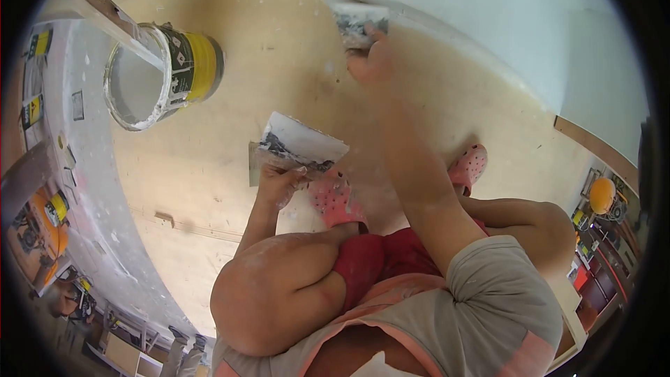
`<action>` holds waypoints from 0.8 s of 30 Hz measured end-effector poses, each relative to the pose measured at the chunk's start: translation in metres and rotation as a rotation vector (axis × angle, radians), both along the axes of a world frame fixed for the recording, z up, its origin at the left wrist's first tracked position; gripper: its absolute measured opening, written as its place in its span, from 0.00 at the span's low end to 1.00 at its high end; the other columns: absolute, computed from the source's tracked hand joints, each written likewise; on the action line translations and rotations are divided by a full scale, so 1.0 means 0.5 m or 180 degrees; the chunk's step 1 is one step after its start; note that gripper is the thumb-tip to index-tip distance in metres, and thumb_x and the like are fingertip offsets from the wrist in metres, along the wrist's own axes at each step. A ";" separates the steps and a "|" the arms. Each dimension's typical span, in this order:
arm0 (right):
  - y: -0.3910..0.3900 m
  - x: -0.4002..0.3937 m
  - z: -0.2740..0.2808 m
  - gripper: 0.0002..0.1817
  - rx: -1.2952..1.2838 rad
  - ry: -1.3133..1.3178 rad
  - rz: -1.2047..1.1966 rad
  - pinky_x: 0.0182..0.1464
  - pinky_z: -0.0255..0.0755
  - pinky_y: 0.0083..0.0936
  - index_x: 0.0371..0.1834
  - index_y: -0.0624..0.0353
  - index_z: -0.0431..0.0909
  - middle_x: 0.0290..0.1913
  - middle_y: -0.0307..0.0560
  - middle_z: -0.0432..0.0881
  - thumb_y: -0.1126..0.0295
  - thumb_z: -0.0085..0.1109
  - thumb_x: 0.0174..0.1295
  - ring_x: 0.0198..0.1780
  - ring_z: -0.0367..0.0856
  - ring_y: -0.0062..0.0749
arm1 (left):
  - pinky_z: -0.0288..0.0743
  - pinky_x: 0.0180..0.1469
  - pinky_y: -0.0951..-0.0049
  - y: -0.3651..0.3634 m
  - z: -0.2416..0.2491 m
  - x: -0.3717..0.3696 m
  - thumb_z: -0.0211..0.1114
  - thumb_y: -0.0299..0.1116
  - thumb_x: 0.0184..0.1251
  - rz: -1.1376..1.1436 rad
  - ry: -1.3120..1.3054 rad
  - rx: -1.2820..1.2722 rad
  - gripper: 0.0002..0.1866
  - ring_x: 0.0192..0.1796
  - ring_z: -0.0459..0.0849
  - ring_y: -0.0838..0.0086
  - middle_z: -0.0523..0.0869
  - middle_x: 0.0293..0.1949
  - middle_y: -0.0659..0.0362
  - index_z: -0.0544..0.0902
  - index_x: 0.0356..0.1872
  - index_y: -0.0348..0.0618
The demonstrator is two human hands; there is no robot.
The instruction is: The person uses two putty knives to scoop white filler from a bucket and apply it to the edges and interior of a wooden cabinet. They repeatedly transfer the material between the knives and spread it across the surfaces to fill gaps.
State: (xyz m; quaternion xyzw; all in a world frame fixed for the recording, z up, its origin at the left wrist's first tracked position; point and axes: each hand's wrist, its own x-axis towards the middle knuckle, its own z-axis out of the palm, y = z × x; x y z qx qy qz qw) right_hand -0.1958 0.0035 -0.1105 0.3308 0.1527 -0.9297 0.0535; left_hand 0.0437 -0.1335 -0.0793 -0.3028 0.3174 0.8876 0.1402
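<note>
My left hand [280,183] grips a wide putty knife [307,141] low in front of my knees. White filler coats its blade, with dark smears near the handle side. Reaching forward, my right hand [370,59], slightly blurred, is closed on a second putty knife [357,15]. That blade also has white and dark smears, and its far edge is right at the lower border of a pale panel [474,7]. Beyond my left hand stands a bucket [199,66] with a yellow and black label, its rim crusted white. A long flat stick [122,24] rests across its mouth.
A tan board surface [237,49] spreads under the bucket and my pink clogs [469,167]. A grey, white-spattered strip [105,188] curves along the left. Tools and containers lie beyond it, and an orange round object [601,195] sits among equipment at right.
</note>
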 end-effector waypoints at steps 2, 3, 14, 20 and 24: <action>-0.005 -0.001 -0.032 0.13 0.0203 -0.0422 -0.0028 0.49 0.70 0.30 0.47 0.64 0.64 0.45 0.47 0.72 0.75 0.44 0.58 0.48 0.71 0.36 | 0.79 0.39 0.59 -0.002 0.000 -0.008 0.55 0.13 0.46 -0.0025 -0.0007 0.0042 0.20 0.39 0.81 0.58 0.79 0.38 0.46 0.70 0.45 0.31; -0.006 -0.010 -0.052 0.11 0.0394 -0.0340 0.0148 0.46 0.71 0.27 0.45 0.63 0.66 0.43 0.46 0.72 0.76 0.43 0.59 0.46 0.72 0.34 | 0.80 0.38 0.59 -0.002 0.004 -0.010 0.54 0.13 0.46 -0.0090 -0.0030 -0.0023 0.21 0.40 0.81 0.57 0.78 0.40 0.45 0.69 0.47 0.32; -0.073 -0.007 0.030 0.13 -0.0520 0.0284 -0.0138 0.45 0.71 0.30 0.44 0.64 0.66 0.43 0.47 0.73 0.82 0.46 0.54 0.44 0.72 0.33 | 0.80 0.39 0.58 -0.017 -0.008 0.010 0.52 0.12 0.46 -0.0078 -0.0154 -0.0154 0.24 0.42 0.80 0.57 0.76 0.43 0.46 0.65 0.49 0.31; -0.086 -0.048 -0.040 0.18 0.0003 -0.0445 -0.0075 0.51 0.69 0.32 0.52 0.63 0.61 0.47 0.48 0.70 0.80 0.43 0.55 0.49 0.70 0.37 | 0.80 0.39 0.58 -0.015 0.000 0.003 0.52 0.12 0.46 -0.0278 -0.0202 -0.0141 0.24 0.43 0.79 0.57 0.76 0.43 0.46 0.65 0.50 0.32; -0.085 -0.071 -0.006 0.14 -0.0108 -0.0196 0.0078 0.43 0.68 0.30 0.47 0.62 0.65 0.43 0.48 0.72 0.76 0.47 0.55 0.44 0.72 0.35 | 0.80 0.33 0.68 -0.015 0.012 0.005 0.51 0.12 0.46 -0.0099 -0.0178 -0.0219 0.20 0.36 0.82 0.62 0.80 0.35 0.47 0.69 0.45 0.32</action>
